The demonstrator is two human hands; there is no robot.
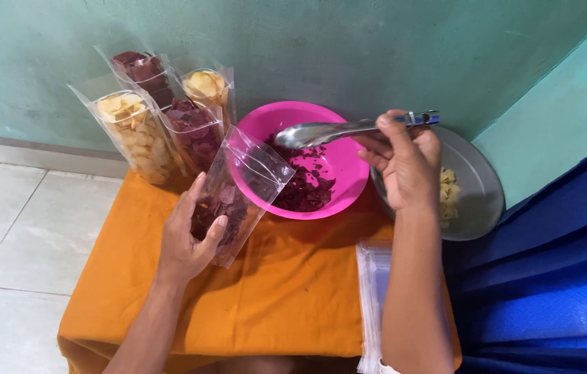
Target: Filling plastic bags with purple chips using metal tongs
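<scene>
I am watching through a single head-worn camera that is looking steeply down and forward over the person's own forearms. It is facing a green wall [376, 48] and is sitting close to the orange-covered surface [286, 291], which is filling the middle of the frame. Tiled floor [9, 235] is showing at left and blue cloth [556, 277] at right. No second view is sharing this scene.

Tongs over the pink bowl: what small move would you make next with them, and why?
Probably lower the tongs into the purple chips in the pink bowl and pinch some. The tongs in the right hand look empty, and the clear bag in the left hand, tilted with its mouth by the bowl, is only partly filled.
</scene>
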